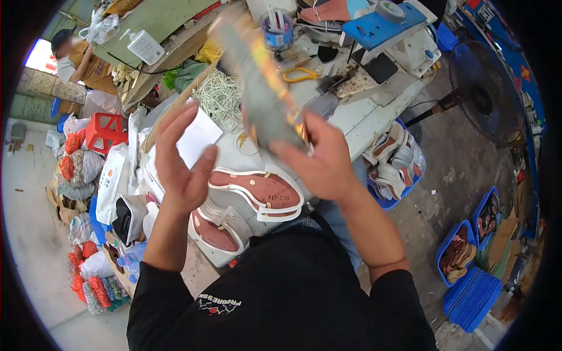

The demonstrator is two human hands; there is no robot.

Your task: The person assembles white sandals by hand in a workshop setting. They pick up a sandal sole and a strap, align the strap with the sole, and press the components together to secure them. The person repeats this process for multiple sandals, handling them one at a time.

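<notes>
The right hand (328, 161) pinches a grey shoe-sole-shaped piece (263, 99) at its near end, between thumb and fingers; the left hand (182, 158) is spread, thumb well apart, holding nothing. The piece rises beyond and between the hands, unsupported at its far end — a slip of that one-ended grip could drop it onto the white-rimmed sole (257, 190) below. A wide swing could also knock the pen tub (277, 36) or snag the tangle of pale bands (218, 96) beyond the left hand. The second white-rimmed sole (215, 234), below the left hand, lies close to the worktop's near edge, so a brushing forearm might push it off.

The grey face looks matt, its edge shiny gold-orange, though blur hides the finer texture. Both soles have smooth, pale raised rims curving around reddish-brown, waisted beds; the bands are thin and loopy — easily caught.
</notes>
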